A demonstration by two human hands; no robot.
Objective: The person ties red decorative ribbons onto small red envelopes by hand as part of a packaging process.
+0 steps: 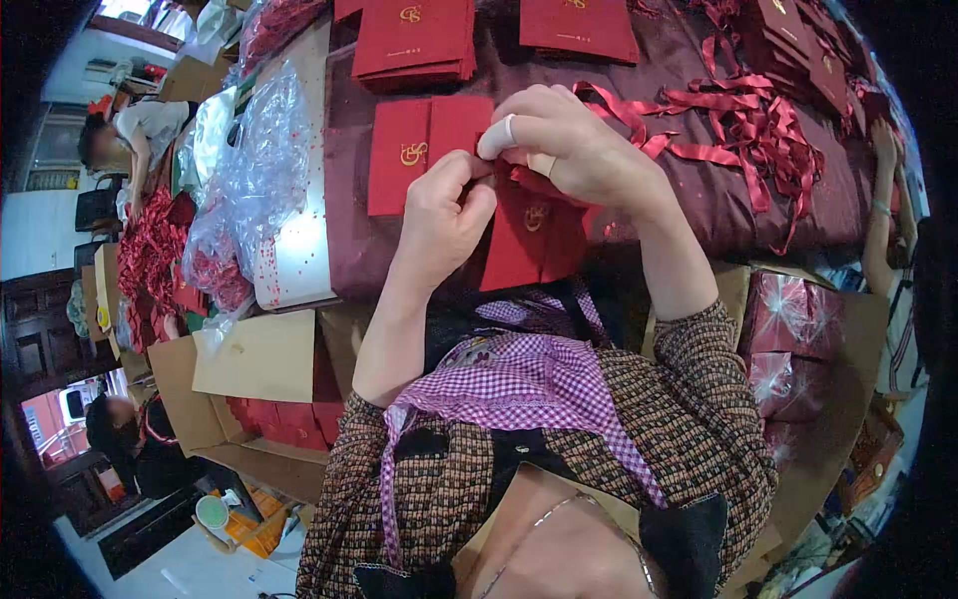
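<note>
I hold a red folded card [534,240] with a gold emblem upright over the table's near edge. My left hand [439,215] pinches a bit of red ribbon [511,170] at the card's top edge. My right hand [579,145], with white tape on one finger, curls over the same top edge and grips the card. The two hands touch at the fingertips. A ribbon end trails away from my right hand to the right. Just behind my hands, another red card [424,150] lies open and flat on the dark red tablecloth [689,215].
Stacks of red cards [414,40] sit at the far side, loose red ribbons [748,125] to the right, a clear plastic bag [249,170] to the left. Cardboard boxes [254,354] flank my lap. Other people work at the left [130,135] and right [883,200].
</note>
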